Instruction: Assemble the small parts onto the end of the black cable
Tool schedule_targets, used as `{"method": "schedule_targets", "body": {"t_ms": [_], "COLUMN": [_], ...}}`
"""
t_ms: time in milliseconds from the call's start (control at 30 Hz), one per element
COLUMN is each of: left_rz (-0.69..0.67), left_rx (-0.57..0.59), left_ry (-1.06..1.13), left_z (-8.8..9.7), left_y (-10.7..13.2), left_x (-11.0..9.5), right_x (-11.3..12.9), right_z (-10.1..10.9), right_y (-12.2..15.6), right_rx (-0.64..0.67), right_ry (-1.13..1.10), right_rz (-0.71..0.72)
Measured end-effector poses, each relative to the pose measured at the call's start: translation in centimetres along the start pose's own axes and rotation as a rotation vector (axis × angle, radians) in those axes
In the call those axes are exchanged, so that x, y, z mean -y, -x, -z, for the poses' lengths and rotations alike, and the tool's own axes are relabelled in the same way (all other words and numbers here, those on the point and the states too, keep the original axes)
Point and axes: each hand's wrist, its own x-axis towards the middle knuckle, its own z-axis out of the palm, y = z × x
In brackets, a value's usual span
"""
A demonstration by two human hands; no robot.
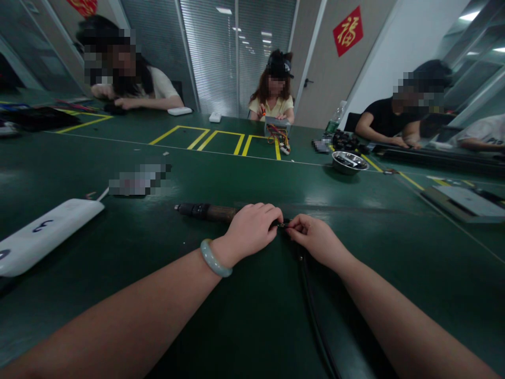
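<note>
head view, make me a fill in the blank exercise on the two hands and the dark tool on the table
1. The left hand closes around the dark tool; the pale bangle sits on the ____ wrist.
2. The right hand pinches the tool's end, where a black ____ joins it.
3. The table under both hands is dark ____, with yellow lines farther off.
Missing words: left; cable; green.

Left hand (252,229), right hand (315,239): curled, near-touching
</note>
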Motion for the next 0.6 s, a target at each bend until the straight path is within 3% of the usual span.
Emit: {"method": "schedule_targets", "body": {"t_ms": [600], "left_rz": [-0.005], "left_rx": [0.007], "left_ry": [0.011], "left_z": [-0.12], "left_y": [-0.01], "left_x": [0.12], "right_x": [0.08], "right_z": [0.01], "right_y": [0.04], "right_rx": [-0.001], "right_ry": [0.008], "right_rz": [0.004]}}
